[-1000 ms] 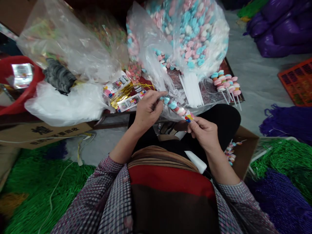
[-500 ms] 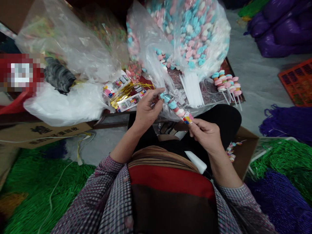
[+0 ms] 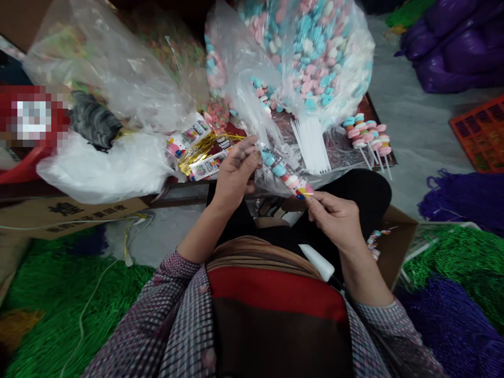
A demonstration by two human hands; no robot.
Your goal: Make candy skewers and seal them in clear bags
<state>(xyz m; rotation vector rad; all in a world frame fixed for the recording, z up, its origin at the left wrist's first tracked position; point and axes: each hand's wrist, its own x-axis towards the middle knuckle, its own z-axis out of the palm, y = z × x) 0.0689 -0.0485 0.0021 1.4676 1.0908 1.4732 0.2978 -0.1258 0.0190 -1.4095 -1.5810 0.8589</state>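
A candy skewer (image 3: 279,170) of blue, pink and white pieces lies slantwise between my hands in a clear, printed wrapper. My left hand (image 3: 238,170) pinches the far end of the wrapper with thumb and forefinger. At the lower, colourfully printed end, my right hand (image 3: 335,216) grips the wrapper between thumb and fingers; the stick inside is hidden there. Just beyond my hands, white sticks (image 3: 312,144) lie in a bundle on the table. Gold twist ties (image 3: 200,152) and printed wrappers (image 3: 208,165) are left of them.
A large clear bag of candy pieces (image 3: 315,63) fills the table's back. Several unwrapped candy skewers (image 3: 368,134) lie at its right edge. A cardboard box (image 3: 399,239) with wrapped candy stands by my right leg. Green strands (image 3: 114,299) cover the floor at left.
My left hand has shifted slightly up and left at the skewer's far end. The wrapper now covers the top blue pieces. My right hand has hardly moved.
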